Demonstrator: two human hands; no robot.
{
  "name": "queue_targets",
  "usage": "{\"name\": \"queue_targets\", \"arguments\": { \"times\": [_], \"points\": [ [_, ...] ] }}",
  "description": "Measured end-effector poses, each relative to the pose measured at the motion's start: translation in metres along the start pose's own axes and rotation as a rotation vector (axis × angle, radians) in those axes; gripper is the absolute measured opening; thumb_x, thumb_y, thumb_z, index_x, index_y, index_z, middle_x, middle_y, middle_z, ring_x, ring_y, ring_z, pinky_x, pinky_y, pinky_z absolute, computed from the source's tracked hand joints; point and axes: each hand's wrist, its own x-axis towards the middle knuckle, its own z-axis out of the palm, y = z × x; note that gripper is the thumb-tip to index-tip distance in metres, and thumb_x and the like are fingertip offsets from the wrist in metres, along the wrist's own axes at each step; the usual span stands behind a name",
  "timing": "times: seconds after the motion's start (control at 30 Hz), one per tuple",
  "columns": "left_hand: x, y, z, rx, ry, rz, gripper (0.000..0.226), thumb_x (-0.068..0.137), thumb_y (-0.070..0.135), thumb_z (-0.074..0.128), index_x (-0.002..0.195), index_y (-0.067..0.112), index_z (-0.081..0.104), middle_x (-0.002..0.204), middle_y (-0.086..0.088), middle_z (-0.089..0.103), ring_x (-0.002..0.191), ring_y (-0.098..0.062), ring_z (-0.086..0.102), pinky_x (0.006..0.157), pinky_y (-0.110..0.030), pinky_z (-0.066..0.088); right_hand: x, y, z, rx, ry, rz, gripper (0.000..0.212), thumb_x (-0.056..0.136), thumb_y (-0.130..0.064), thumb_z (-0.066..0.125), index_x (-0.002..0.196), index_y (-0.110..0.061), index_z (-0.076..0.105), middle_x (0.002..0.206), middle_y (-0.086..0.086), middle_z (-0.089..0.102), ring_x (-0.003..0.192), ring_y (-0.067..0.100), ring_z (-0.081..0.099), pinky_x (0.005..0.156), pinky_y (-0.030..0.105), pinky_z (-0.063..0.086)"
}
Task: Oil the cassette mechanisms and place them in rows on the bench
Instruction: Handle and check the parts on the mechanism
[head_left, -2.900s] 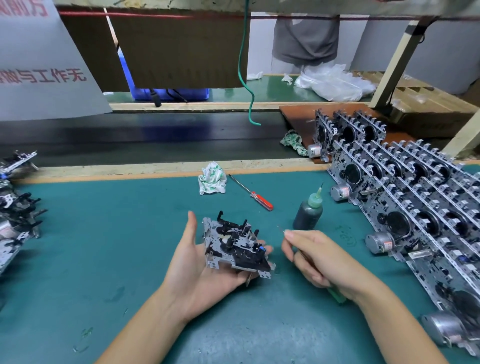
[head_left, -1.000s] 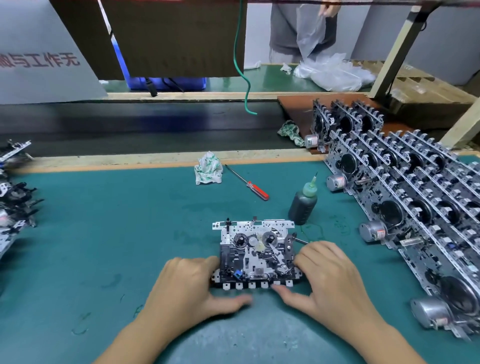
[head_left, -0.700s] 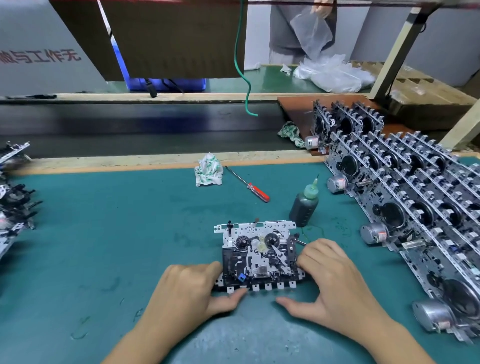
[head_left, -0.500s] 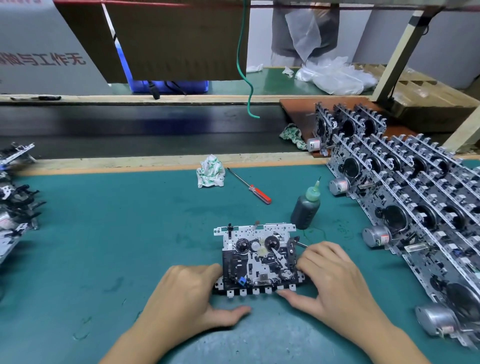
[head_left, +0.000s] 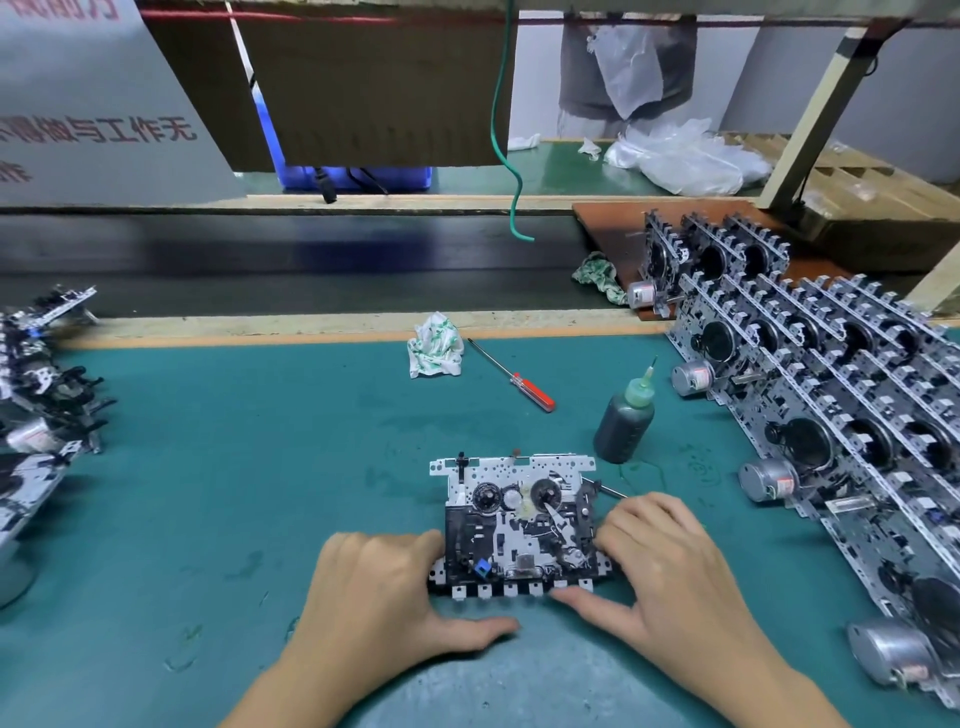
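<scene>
— What sits at the center of the bench?

— One cassette mechanism (head_left: 519, 525) lies flat on the green mat (head_left: 234, 467), reels facing up, directly in front of the worker. The left hand (head_left: 395, 597) rests against its left edge, fingers bent over that side and thumb stretched along the mat below it. The right hand (head_left: 670, 571) covers the right edge the same way; a thin metal tool (head_left: 610, 490) pokes out past its fingers, though whether the hand actually pinches it cannot be told.

— Why held like that?

— Likely to steady the unit from both sides, or to work its parts after oiling. Neither hand lifts it.

— And around it?

— The oil bottle (head_left: 623, 426) stands upright just beyond the unit's far right corner, near the right hand. A red-handled screwdriver (head_left: 514, 376) and a crumpled rag (head_left: 434, 345) lie further back. Finished mechanisms (head_left: 831, 405) stand on edge in rows along the right side; a loose pile (head_left: 41, 405) waits at the left.

— Anything in the way?

— The bottle sits between the unit and the rows, so carrying it across calls for care not to tip it.
</scene>
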Motion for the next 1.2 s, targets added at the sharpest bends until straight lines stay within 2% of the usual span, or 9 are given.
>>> {"name": "queue_targets", "arguments": {
  "times": [0.1, 0.27, 0.37, 0.5, 0.6, 0.7, 0.87, 1.03, 1.2],
  "points": [
    [0.002, 0.001, 0.001, 0.04, 0.036, -0.093, 0.068, 0.055, 0.079, 0.052, 0.037, 0.013, 0.044, 0.03, 0.001, 0.033, 0.025, -0.018, 0.036, 0.035, -0.018, 0.024, -0.001, -0.005, 0.001, 0.044, 0.002, 0.008, 0.056, 0.079, -0.066, 0.053, 0.061, -0.013, 0.056, 0.064, -0.006, 0.051, 0.064, 0.019, 0.051, 0.079, 0.028, 0.038],
    [0.001, 0.0, 0.005, 0.037, 0.031, -0.107, 0.069, 0.058, 0.077, 0.05, 0.037, 0.012, 0.043, 0.029, -0.001, 0.031, 0.025, -0.019, 0.034, 0.034, -0.02, 0.024, 0.0, -0.005, -0.001, 0.062, -0.016, -0.011, 0.057, 0.069, -0.069, 0.062, 0.061, -0.013, 0.056, 0.065, -0.005, 0.051, 0.064, 0.019, 0.05, 0.082, 0.028, 0.039],
    [0.002, -0.005, 0.004, -0.016, -0.03, -0.038, 0.068, 0.057, 0.082, 0.049, 0.041, 0.016, 0.043, 0.03, 0.002, 0.035, 0.027, -0.019, 0.039, 0.034, -0.019, 0.03, -0.003, -0.005, 0.0, 0.002, 0.015, 0.022, 0.052, 0.075, -0.063, 0.057, 0.06, -0.013, 0.057, 0.063, -0.005, 0.051, 0.063, 0.019, 0.052, 0.077, 0.028, 0.039],
    [0.004, -0.008, -0.001, -0.037, -0.099, 0.077, 0.062, 0.053, 0.086, 0.049, 0.062, 0.03, 0.024, 0.034, 0.005, 0.04, 0.03, -0.009, 0.039, 0.034, -0.017, 0.026, -0.003, -0.003, 0.0, -0.06, 0.036, 0.062, 0.05, 0.076, -0.061, 0.052, 0.061, -0.013, 0.057, 0.063, -0.006, 0.051, 0.064, 0.019, 0.052, 0.072, 0.026, 0.036],
    [0.003, -0.007, 0.0, -0.035, -0.109, 0.122, 0.06, 0.055, 0.082, 0.052, 0.058, 0.028, 0.027, 0.034, 0.005, 0.038, 0.031, -0.01, 0.037, 0.033, -0.017, 0.026, -0.003, -0.002, -0.001, -0.046, 0.038, 0.058, 0.059, 0.07, -0.07, 0.054, 0.059, -0.013, 0.056, 0.062, -0.005, 0.05, 0.062, 0.019, 0.051, 0.075, 0.028, 0.037],
    [-0.001, -0.009, 0.002, -0.02, -0.099, 0.177, 0.06, 0.059, 0.078, 0.056, 0.049, 0.02, 0.039, 0.033, 0.003, 0.035, 0.03, -0.012, 0.035, 0.033, -0.018, 0.025, -0.005, -0.006, 0.001, -0.052, 0.069, 0.108, 0.059, 0.069, -0.07, 0.056, 0.055, -0.013, 0.054, 0.057, -0.005, 0.05, 0.06, 0.021, 0.053, 0.075, 0.03, 0.038],
    [-0.002, 0.0, 0.004, 0.018, -0.063, 0.042, 0.065, 0.054, 0.081, 0.052, 0.043, 0.018, 0.043, 0.032, 0.005, 0.034, 0.028, -0.013, 0.036, 0.036, -0.014, 0.023, -0.004, 0.001, -0.003, -0.001, 0.012, 0.026, 0.051, 0.074, -0.063, 0.057, 0.06, -0.014, 0.052, 0.063, -0.005, 0.047, 0.063, 0.018, 0.048, 0.072, 0.025, 0.036],
    [-0.002, 0.002, 0.007, 0.033, -0.039, -0.065, 0.066, 0.055, 0.084, 0.049, 0.044, 0.019, 0.055, 0.031, 0.005, 0.037, 0.028, -0.016, 0.041, 0.037, -0.018, 0.025, 0.0, 0.003, 0.001, -0.01, 0.011, -0.008, 0.05, 0.077, -0.059, 0.057, 0.059, -0.013, 0.054, 0.062, -0.004, 0.05, 0.062, 0.02, 0.051, 0.073, 0.03, 0.04],
    [0.0, 0.006, 0.01, 0.054, 0.011, -0.141, 0.066, 0.055, 0.077, 0.05, 0.038, 0.014, 0.044, 0.028, 0.0, 0.033, 0.025, -0.017, 0.039, 0.034, -0.019, 0.026, 0.001, 0.002, -0.001, 0.074, -0.004, -0.019, 0.055, 0.068, -0.065, 0.064, 0.059, -0.012, 0.055, 0.063, -0.003, 0.05, 0.063, 0.019, 0.049, 0.077, 0.027, 0.039]
  ]
}}
